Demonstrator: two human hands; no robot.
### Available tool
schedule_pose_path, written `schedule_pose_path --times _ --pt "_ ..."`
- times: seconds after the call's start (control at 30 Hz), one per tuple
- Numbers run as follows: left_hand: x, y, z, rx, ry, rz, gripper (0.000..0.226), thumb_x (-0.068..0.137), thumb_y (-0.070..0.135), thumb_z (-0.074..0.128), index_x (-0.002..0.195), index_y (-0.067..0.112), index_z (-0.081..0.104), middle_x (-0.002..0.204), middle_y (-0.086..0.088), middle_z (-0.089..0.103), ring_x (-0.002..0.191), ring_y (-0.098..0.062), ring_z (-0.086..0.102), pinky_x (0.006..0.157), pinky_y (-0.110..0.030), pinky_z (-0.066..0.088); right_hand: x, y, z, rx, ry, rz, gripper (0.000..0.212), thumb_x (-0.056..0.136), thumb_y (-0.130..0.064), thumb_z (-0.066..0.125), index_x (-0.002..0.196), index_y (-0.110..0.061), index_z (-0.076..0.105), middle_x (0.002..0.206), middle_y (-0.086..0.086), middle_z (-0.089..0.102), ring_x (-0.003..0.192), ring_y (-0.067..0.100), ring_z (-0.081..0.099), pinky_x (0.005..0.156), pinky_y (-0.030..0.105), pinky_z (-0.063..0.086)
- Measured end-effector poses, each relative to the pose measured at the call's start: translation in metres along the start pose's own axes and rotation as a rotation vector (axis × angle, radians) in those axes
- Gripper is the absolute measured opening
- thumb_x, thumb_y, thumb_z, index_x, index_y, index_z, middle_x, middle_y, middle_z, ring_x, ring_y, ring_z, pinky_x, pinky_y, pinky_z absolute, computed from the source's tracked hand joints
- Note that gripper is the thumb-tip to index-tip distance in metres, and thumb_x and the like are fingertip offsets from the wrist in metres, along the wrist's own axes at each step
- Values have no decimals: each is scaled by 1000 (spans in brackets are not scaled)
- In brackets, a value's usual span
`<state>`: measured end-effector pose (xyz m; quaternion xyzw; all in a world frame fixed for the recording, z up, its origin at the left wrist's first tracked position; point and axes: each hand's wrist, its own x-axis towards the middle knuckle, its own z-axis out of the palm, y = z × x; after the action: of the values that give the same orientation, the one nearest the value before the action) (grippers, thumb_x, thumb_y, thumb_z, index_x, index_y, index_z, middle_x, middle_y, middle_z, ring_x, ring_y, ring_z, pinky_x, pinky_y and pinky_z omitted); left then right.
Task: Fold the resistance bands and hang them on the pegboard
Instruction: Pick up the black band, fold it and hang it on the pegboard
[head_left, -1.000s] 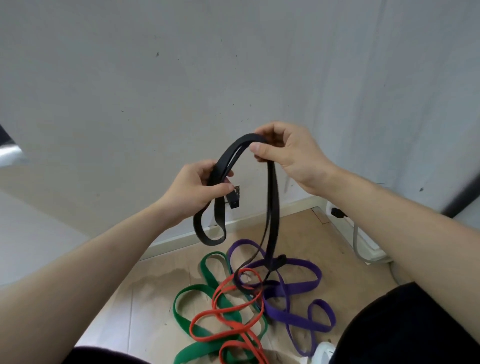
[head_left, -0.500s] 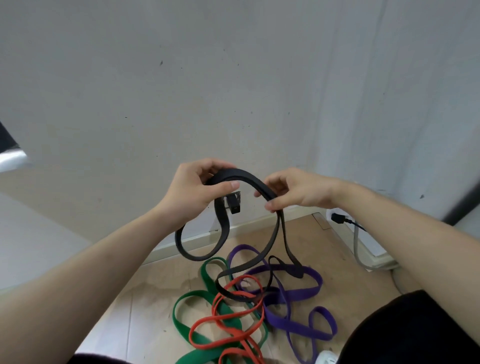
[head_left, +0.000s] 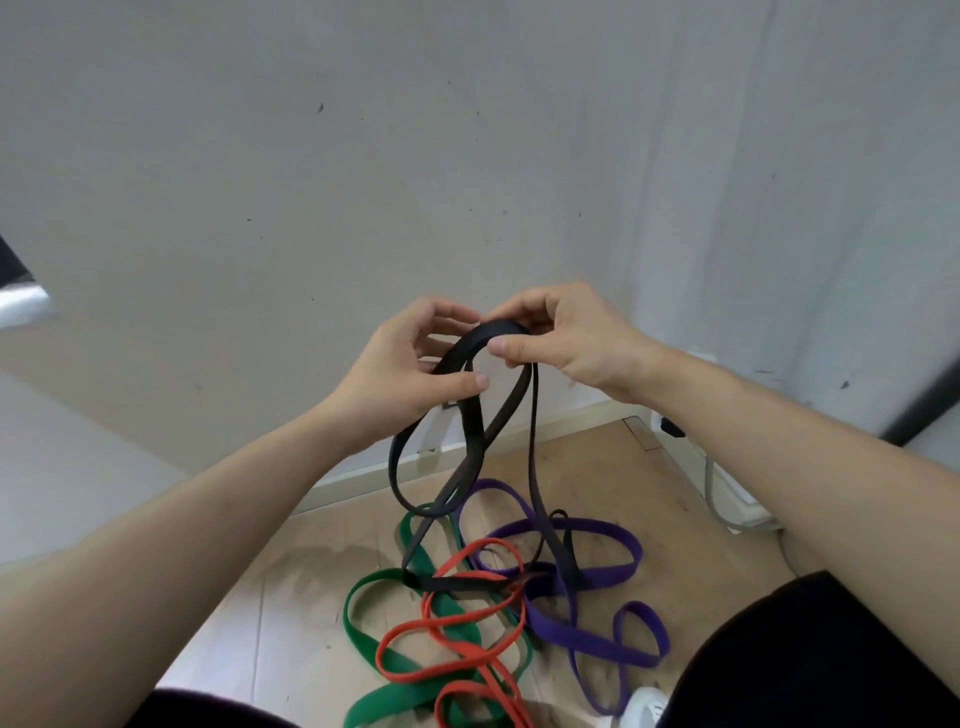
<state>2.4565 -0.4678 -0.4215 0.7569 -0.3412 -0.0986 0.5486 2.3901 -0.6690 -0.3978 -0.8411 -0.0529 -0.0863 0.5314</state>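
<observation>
Both hands hold a black resistance band up in front of the wall. My left hand pinches one side of its top bend between thumb and fingers. My right hand grips the top of the same bend, fingertips touching the left hand's. Several strands of the black band hang down in loops, and its lower end lies on the floor across the other bands. On the floor lie a green band, a red band and a purple band, tangled together. No pegboard is in view.
A grey wall fills the upper view, with a skirting board at its foot. The bands lie on a wooden floor. A white power strip with a black plug and grey cable sits at the right. Dark trousers show at the bottom.
My right hand has risen and moved left until it meets the left hand at the top of the black band. The hanging loops have gathered closer together.
</observation>
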Motion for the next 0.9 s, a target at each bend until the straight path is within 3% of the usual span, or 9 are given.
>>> schedule_pose_path --times 0.17,0.3,0.43,0.53,0.6,0.77,0.9 --pt "5 -17 -14 -5 21 -156 44 84 6 80 121 19 62 117 0 70 103 -18 72 93 -34 58 0 -1 -8 70 93 -12 18 88 -3 73 106 -6 72 91 9 71 77 16 65 82 32 59" --pt "4 -41 -18 200 -61 -335 43 87 25 79 127 22 62 117 3 69 104 -13 67 98 -36 53 0 -2 -14 168 180 -26 16 89 -1 71 101 -10 71 82 -2 71 72 10 65 75 25 58" --pt "3 -54 -13 230 -117 -487 46 88 39 76 128 19 61 111 -3 72 99 -17 68 83 -30 52 1 -2 -22 220 251 -40 16 89 0 70 102 -10 71 77 -7 72 70 11 64 75 24 57" --pt "2 -51 -2 189 -128 -499 28 93 34 72 117 20 64 105 -6 74 96 -23 72 83 -35 58 2 -2 -25 247 290 -43 14 90 -1 70 98 -12 71 81 -2 72 72 15 63 79 29 58" --pt "5 -48 4 127 -92 -471 17 96 21 68 113 15 67 104 -11 76 92 -23 73 77 -30 58 4 0 -27 247 306 -43 14 90 -2 70 98 -13 72 82 0 71 72 16 63 79 30 58" --pt "13 -43 0 -151 112 -455 31 92 14 74 119 12 61 97 -10 80 79 -17 77 72 -27 62 6 11 -35 177 348 -11 16 89 -3 72 104 -8 71 81 2 70 70 15 63 74 26 58" --pt "13 -40 -8 -247 186 -412 24 97 19 69 118 13 58 100 -6 80 84 -21 78 69 -27 59 5 23 -41 98 338 38 15 89 -5 72 103 -10 71 82 4 69 71 17 64 76 26 59"
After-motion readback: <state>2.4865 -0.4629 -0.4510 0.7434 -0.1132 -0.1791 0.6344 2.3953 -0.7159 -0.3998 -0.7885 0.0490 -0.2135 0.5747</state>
